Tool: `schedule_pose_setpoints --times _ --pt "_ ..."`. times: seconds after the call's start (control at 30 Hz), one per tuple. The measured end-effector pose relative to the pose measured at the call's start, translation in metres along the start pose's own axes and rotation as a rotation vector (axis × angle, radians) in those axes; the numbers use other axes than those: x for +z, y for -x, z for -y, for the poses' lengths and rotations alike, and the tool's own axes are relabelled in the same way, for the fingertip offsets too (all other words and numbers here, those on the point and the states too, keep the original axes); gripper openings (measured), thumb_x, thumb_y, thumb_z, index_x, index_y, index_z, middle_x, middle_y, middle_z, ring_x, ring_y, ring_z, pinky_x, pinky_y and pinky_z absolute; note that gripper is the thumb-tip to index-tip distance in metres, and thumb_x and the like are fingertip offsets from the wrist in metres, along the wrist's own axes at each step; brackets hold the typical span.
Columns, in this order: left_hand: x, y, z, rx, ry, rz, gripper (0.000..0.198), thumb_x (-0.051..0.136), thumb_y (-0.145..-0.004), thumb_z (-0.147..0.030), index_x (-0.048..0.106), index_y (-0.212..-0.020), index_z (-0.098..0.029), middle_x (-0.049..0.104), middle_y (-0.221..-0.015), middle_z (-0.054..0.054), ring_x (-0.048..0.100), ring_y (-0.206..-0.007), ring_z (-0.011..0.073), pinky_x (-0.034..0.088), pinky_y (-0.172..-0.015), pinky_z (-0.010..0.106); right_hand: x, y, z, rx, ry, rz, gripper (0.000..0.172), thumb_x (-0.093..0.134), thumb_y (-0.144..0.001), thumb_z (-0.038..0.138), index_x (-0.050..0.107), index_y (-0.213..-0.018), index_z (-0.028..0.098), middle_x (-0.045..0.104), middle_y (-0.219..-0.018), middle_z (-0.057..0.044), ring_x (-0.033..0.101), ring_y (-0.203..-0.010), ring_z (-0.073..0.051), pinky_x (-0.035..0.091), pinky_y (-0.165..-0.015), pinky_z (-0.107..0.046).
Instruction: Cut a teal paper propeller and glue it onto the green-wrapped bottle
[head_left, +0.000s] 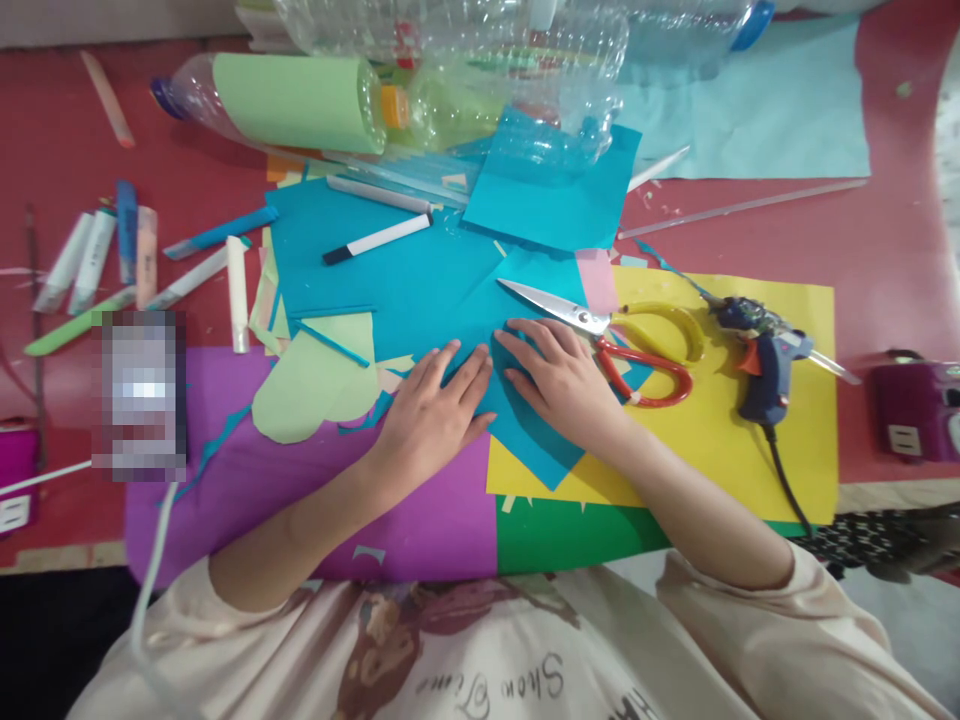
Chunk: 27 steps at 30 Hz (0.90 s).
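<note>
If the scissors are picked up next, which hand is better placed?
Likely the right hand: it rests on blue paper just beside the scissors, while the left hand lies farther off.

On the table (911, 260), scissors (592, 318) lie beside the right hand (559, 375). A glue gun (766, 370) rests farther right on a paper sheet (735, 460), several markers (238, 295) lie left, and plastic bottles (450, 30) lie behind the scissors.

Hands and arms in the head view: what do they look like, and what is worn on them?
The left hand and right hand are bare, with no gloves, rings or watch visible. Loose, pale cream short sleeves end near the elbows; the matching shirt carries dark lettering and a brownish print.
</note>
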<state>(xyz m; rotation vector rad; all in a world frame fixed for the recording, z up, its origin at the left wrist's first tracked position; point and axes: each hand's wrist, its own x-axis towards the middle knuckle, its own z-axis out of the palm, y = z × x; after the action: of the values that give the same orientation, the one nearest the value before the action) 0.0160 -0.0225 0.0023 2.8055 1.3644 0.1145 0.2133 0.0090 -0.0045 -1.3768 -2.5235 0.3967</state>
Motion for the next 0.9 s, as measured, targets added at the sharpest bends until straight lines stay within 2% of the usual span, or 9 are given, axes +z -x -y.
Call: schedule_pose_setpoints --times 0.07,0.2,0.37,0.5,0.63,0.73,0.8,0.87,0.9 --pt "0.002 0.000 -0.001 0.002 0.031 -0.005 0.050 0.043 -0.098 -0.037 0.053 -0.138 -0.008 0.057 -0.141 0.016 0.051 -0.131 0.0313 0.041 -0.110 0.046 -0.001 0.000 0.000 0.002 0.017 0.000 0.040 0.043 -0.098 0.029 0.057 -0.133 0.017 0.059 -0.134 -0.016 0.051 -0.121 -0.032 0.046 -0.100 -0.051" --pt "0.004 -0.002 -0.001 0.025 0.006 0.002 0.052 0.039 -0.100 -0.038 0.052 -0.138 -0.005 0.058 -0.139 0.019 0.056 -0.127 0.0281 0.046 -0.103 0.040 -0.001 0.001 0.001 0.007 0.041 -0.011 0.038 0.043 -0.098 0.028 0.057 -0.133 0.020 0.059 -0.134 -0.015 0.053 -0.120 -0.032 0.046 -0.099 -0.052" --pt "0.002 -0.002 -0.003 0.034 -0.026 0.052 0.053 0.040 -0.099 -0.040 0.051 -0.139 -0.006 0.053 -0.144 0.019 0.053 -0.131 0.0299 0.044 -0.105 0.041 -0.003 0.004 -0.002 -0.025 0.036 0.015 0.038 0.042 -0.096 0.020 0.058 -0.131 0.018 0.058 -0.136 -0.015 0.052 -0.120 -0.032 0.046 -0.098 -0.051" --pt "-0.001 -0.003 -0.005 0.031 -0.092 0.103 0.053 0.042 -0.099 -0.040 0.050 -0.140 -0.007 0.051 -0.146 0.019 0.052 -0.132 0.0304 0.043 -0.106 0.042 -0.016 -0.005 -0.012 -0.059 -0.020 0.068 0.040 0.041 -0.093 0.014 0.060 -0.127 0.020 0.061 -0.132 -0.014 0.053 -0.118 -0.032 0.046 -0.098 -0.052" --pt "-0.002 -0.003 -0.004 0.030 -0.086 0.137 0.053 0.043 -0.099 -0.039 0.047 -0.142 -0.008 0.050 -0.146 0.019 0.051 -0.133 0.0300 0.044 -0.106 0.042 -0.035 -0.050 -0.014 -0.033 -0.052 0.058 0.031 0.047 -0.094 0.022 0.065 -0.119 0.014 0.069 -0.118 -0.014 0.060 -0.108 -0.031 0.047 -0.094 -0.049" --pt "0.000 -0.002 -0.002 0.026 -0.037 0.125 0.053 0.043 -0.098 -0.038 0.047 -0.141 -0.006 0.050 -0.146 0.021 0.050 -0.133 0.0311 0.043 -0.106 0.043 -0.038 -0.104 -0.002 -0.063 -0.014 0.066 0.035 0.042 -0.096 0.014 0.061 -0.125 0.009 0.065 -0.128 -0.012 0.056 -0.118 -0.029 0.045 -0.099 -0.044" --pt "0.002 -0.002 -0.002 0.021 -0.018 0.116 0.053 0.042 -0.099 -0.038 0.048 -0.141 -0.007 0.051 -0.146 0.021 0.050 -0.134 0.0310 0.042 -0.107 0.043 -0.028 -0.139 0.011 -0.144 0.033 0.092 0.040 0.040 -0.096 0.009 0.054 -0.132 0.005 0.059 -0.136 -0.011 0.052 -0.125 -0.028 0.042 -0.104 -0.041" --pt "0.003 -0.002 -0.001 0.015 -0.026 0.117 0.052 0.040 -0.100 -0.039 0.048 -0.141 -0.008 0.052 -0.145 0.020 0.050 -0.134 0.0302 0.041 -0.107 0.043 -0.010 -0.167 0.024 -0.224 0.056 0.088 0.044 0.046 -0.095 0.011 0.049 -0.139 0.009 0.054 -0.143 -0.011 0.048 -0.131 -0.028 0.041 -0.107 -0.041" --pt "0.004 -0.002 -0.001 0.013 -0.032 0.119 0.052 0.039 -0.100 -0.039 0.049 -0.140 -0.008 0.053 -0.144 0.020 0.050 -0.133 0.0298 0.041 -0.107 0.042 0.001 -0.178 0.030 -0.232 0.059 0.083 0.041 0.047 -0.095 0.012 0.052 -0.136 0.011 0.054 -0.143 -0.010 0.045 -0.134 -0.027 0.040 -0.108 -0.041"
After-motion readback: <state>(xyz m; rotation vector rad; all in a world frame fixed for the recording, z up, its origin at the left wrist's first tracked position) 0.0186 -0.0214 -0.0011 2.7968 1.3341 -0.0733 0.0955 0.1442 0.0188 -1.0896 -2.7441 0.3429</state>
